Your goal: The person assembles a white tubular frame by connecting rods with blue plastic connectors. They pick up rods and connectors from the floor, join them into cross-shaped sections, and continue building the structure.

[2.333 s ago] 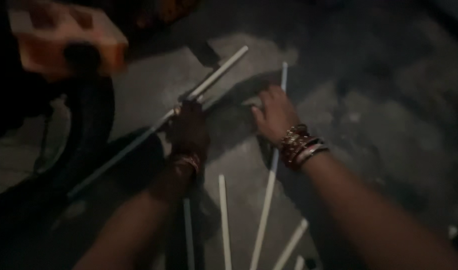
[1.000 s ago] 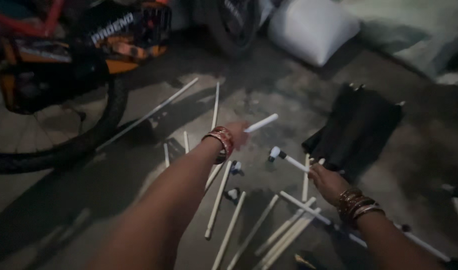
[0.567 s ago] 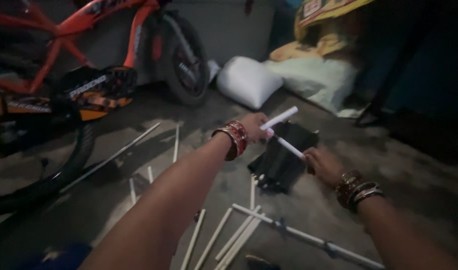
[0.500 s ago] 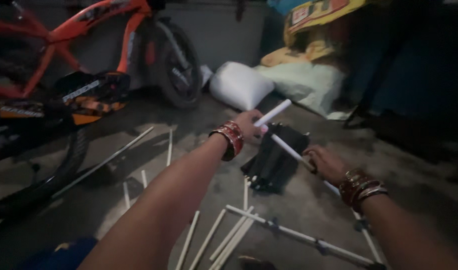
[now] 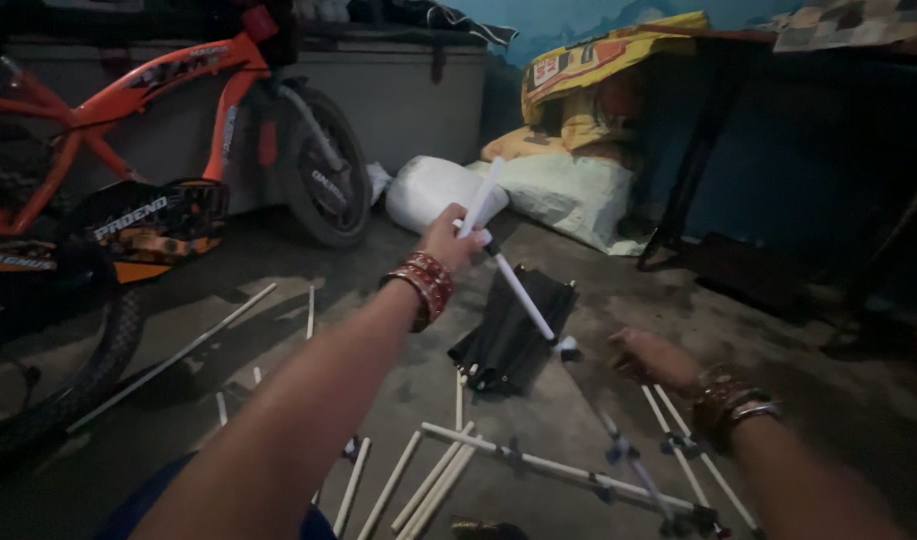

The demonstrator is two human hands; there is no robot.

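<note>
L hand is raised over the floor, grip closed round a short white tube that sticks up and slightly right from the fist. A second white rod runs from just under that fist down-right to a pale joint piece near the R hand. R hand is low, w/ bangles at the wrist; fingers look curled, but can't tell if it holds the rod or the thin pole running down from there. Too dim and blurred.

Floor is bare grey concrete, stained, poorly lit. Loose white rods lie scattered on it, some side by side near the bottom centre, a long one off to the left by the bike tyre. A folded black cloth lies on the floor behind the held rod.

Room: orange bicycle at left against a grey wall, rear wheel near a white sack. Another pale sack and a yellow one sit farther back. Blue wall at right, w/ dark table legs in front of it.
</note>
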